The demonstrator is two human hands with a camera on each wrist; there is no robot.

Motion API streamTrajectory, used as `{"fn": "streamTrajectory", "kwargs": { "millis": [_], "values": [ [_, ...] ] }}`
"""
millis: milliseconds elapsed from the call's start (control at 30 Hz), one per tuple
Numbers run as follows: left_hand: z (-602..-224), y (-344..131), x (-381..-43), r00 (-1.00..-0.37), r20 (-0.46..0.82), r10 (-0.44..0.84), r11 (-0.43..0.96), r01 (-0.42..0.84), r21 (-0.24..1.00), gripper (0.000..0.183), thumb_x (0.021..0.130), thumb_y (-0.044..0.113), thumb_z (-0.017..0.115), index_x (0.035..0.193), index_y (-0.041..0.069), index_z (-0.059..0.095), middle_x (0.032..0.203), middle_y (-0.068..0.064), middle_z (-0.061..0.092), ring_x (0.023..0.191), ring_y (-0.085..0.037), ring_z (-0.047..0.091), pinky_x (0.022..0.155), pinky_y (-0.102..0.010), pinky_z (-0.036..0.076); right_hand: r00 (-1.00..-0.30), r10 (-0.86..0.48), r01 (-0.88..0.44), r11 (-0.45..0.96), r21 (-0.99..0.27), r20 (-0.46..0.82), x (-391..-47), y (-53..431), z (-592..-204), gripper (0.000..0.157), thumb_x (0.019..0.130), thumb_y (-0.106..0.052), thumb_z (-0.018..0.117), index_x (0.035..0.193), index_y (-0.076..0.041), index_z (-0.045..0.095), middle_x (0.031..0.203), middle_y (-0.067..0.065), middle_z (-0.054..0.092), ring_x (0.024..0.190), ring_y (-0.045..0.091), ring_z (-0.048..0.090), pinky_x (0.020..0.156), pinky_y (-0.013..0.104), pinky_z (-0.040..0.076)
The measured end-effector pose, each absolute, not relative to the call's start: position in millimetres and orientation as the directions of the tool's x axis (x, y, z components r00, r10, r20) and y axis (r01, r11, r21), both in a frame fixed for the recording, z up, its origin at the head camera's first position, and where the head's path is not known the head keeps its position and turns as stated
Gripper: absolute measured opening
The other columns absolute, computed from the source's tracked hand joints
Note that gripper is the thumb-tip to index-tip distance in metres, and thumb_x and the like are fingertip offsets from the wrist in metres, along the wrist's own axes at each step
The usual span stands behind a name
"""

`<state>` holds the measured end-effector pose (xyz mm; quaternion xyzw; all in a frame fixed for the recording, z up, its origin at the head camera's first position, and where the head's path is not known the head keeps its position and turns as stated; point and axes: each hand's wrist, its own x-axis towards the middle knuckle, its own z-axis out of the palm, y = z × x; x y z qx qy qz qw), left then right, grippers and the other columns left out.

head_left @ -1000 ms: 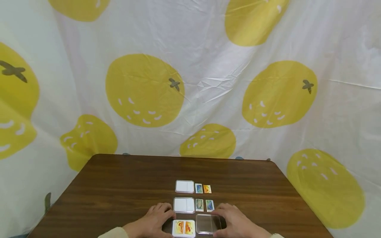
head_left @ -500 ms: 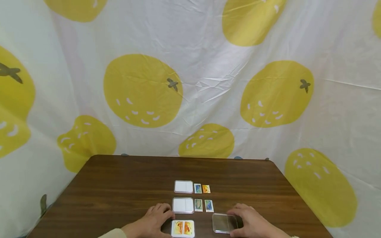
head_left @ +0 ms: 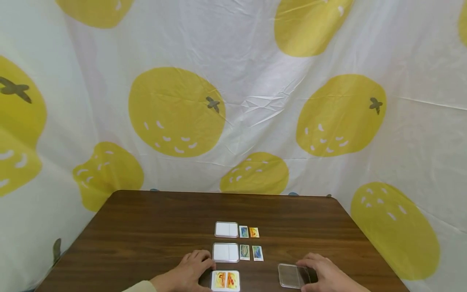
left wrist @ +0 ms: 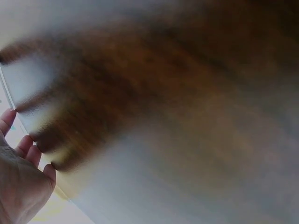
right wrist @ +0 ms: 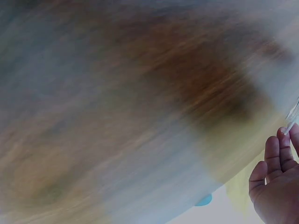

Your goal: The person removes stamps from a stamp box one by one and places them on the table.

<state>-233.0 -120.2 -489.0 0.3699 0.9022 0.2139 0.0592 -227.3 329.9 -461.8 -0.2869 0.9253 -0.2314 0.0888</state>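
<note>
My right hand (head_left: 322, 275) grips a clear plastic cover (head_left: 289, 275) by its right side, thumb at the near edge and fingers at the far edge; in the right wrist view a bit of the cover (right wrist: 292, 116) shows at the fingertips. At the left side of a white-lined case (head_left: 226, 288) rests my left hand (head_left: 189, 271), fingers bent loosely, thumb and forefinger beside the case. Two orange picture stamps (head_left: 220, 280) lie side by side on that case. The left wrist view shows the left hand's fingertips (left wrist: 35, 154) against the glossy tabletop.
Two flat clear cases with white inserts, a middle case (head_left: 226, 252) and a far case (head_left: 226, 229), lie beyond. Right of each sit two small stamps, blue-green ones (head_left: 245, 252) and an orange one (head_left: 254, 232). A fruit-print curtain (head_left: 255, 121) hangs behind the brown table (head_left: 146, 227).
My right hand has slid the clear cover to the right, away from the stamp-bearing case. The left hand has stayed beside that case.
</note>
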Motion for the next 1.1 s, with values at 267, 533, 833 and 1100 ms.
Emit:
{"fn": "streamTrajectory", "kwargs": {
  "millis": [267, 533, 833, 1100],
  "values": [
    [-496, -123, -236, -0.706, 0.082, 0.703, 0.614, 0.661, 0.431, 0.047, 0.085, 0.061, 0.068, 0.116, 0.027, 0.056, 0.132, -0.004, 0.043, 0.121, -0.029, 0.042, 0.095, -0.059, 0.036, -0.793, -0.609, -0.54, 0.696, -0.473, 0.009, -230, 337, -467, 0.055, 0.084, -0.046, 0.076, 0.125, -0.011, 0.064, 0.112, -0.007, 0.057, 0.099, 0.01, 0.056, 0.078, 0.039, 0.047],
    [-517, -126, -245, -0.685, 0.148, 0.713, 0.587, 0.699, 0.409, 0.047, 0.085, 0.067, 0.063, 0.116, 0.032, 0.054, 0.131, 0.0, 0.043, 0.119, -0.027, 0.043, 0.091, -0.059, 0.038, -0.741, -0.66, -0.655, 0.67, -0.35, 0.125, -232, 336, -476, 0.056, 0.08, -0.044, 0.08, 0.121, -0.008, 0.067, 0.11, -0.007, 0.058, 0.099, 0.009, 0.056, 0.077, 0.042, 0.047],
    [-518, -126, -244, -0.68, 0.163, 0.714, 0.585, 0.709, 0.394, 0.048, 0.085, 0.067, 0.063, 0.116, 0.032, 0.054, 0.13, 0.0, 0.043, 0.119, -0.027, 0.043, 0.091, -0.058, 0.039, -0.681, -0.716, -0.713, 0.601, -0.36, 0.154, -236, 341, -483, 0.054, 0.082, -0.036, 0.081, 0.121, -0.002, 0.065, 0.109, 0.002, 0.06, 0.098, 0.011, 0.056, 0.073, 0.035, 0.049],
    [-499, -123, -237, -0.698, 0.105, 0.708, 0.609, 0.679, 0.409, 0.048, 0.086, 0.062, 0.066, 0.117, 0.027, 0.056, 0.131, -0.004, 0.043, 0.121, -0.029, 0.042, 0.094, -0.058, 0.037, -0.723, -0.687, -0.648, 0.634, -0.422, 0.079, -235, 338, -478, 0.055, 0.084, -0.038, 0.079, 0.124, -0.002, 0.064, 0.11, 0.001, 0.059, 0.099, 0.011, 0.055, 0.075, 0.033, 0.049]
  ]
}}
